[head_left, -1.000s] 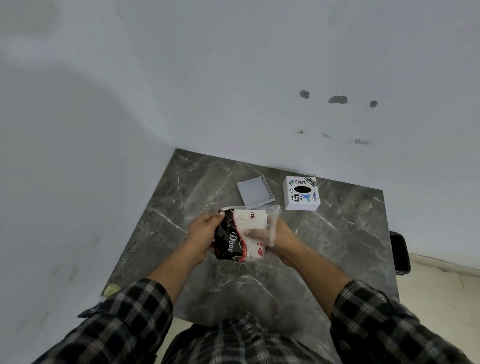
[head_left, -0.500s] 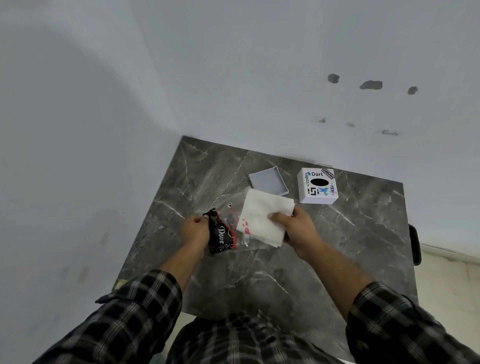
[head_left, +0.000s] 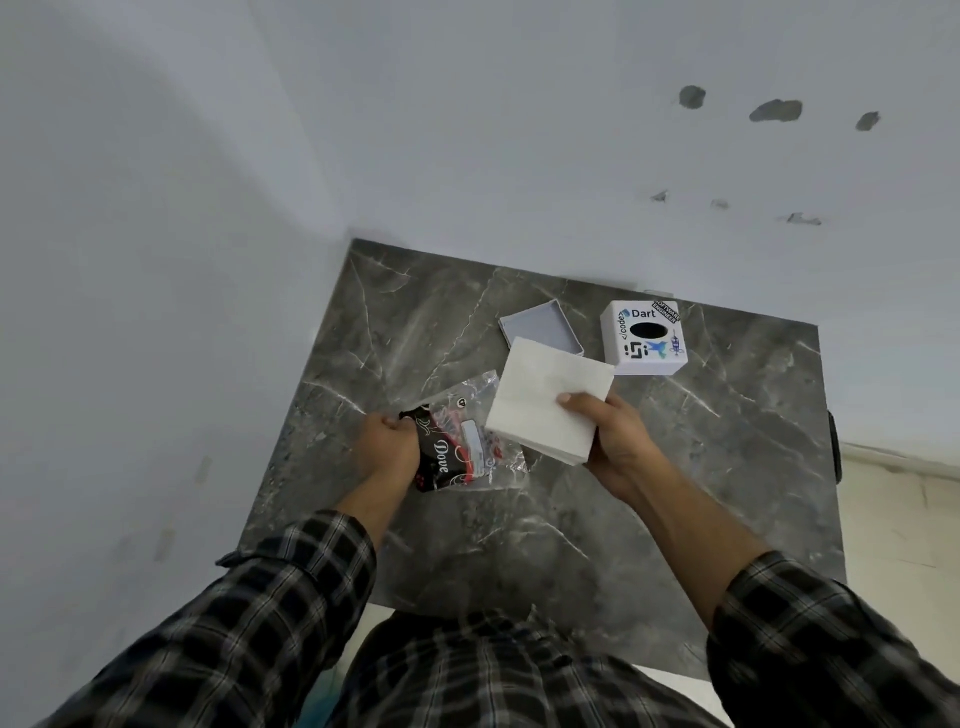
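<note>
My right hand (head_left: 615, 439) grips a stack of white tissues (head_left: 548, 400), thumb on top, held a little above the grey marble table (head_left: 701, 467). To its left, my left hand (head_left: 387, 449) holds the black end of a clear plastic wrapper (head_left: 462, 441) printed "Dove", now flat and empty-looking. Behind the tissues sits a white tissue box (head_left: 644, 338) with stickers and a black oval slot, and beside it lies its shallow white lid (head_left: 540, 327), open side up.
The table stands in a corner between two pale walls. A dark object (head_left: 834, 447) shows past the table's right edge. My checked sleeves fill the bottom of the view.
The tissue stack has come out of the plastic wrapper: my right hand drew it out to the right, while my left hand kept hold of the wrapper.
</note>
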